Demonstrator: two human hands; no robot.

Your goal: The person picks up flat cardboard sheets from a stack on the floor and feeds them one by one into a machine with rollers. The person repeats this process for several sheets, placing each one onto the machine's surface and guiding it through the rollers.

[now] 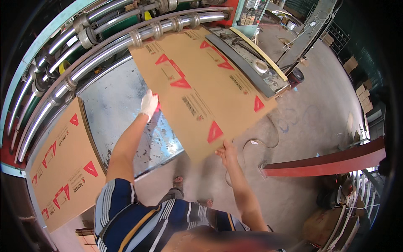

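A large flat brown cardboard sheet (168, 90) with red and dark print slants across the middle, its far end at the metal rollers. My left hand (150, 103), in a white glove with red at the fingers, grips the sheet's left edge. At the near edge, close to the right corner, my bare right hand (227, 153) pinches the cardboard, thumb and fingers closed on it. The near end of the sheet hangs out past the metal table (113, 101) and looks slightly blurred.
Another printed cardboard sheet (67, 168) lies at the left. Shiny rollers (121, 40) with collars span the back. A side ledge (247, 54) holds tools and a tape roll (260, 66). A red beam (323, 164) juts in from the right, and a hose (275, 143) lies on the floor.
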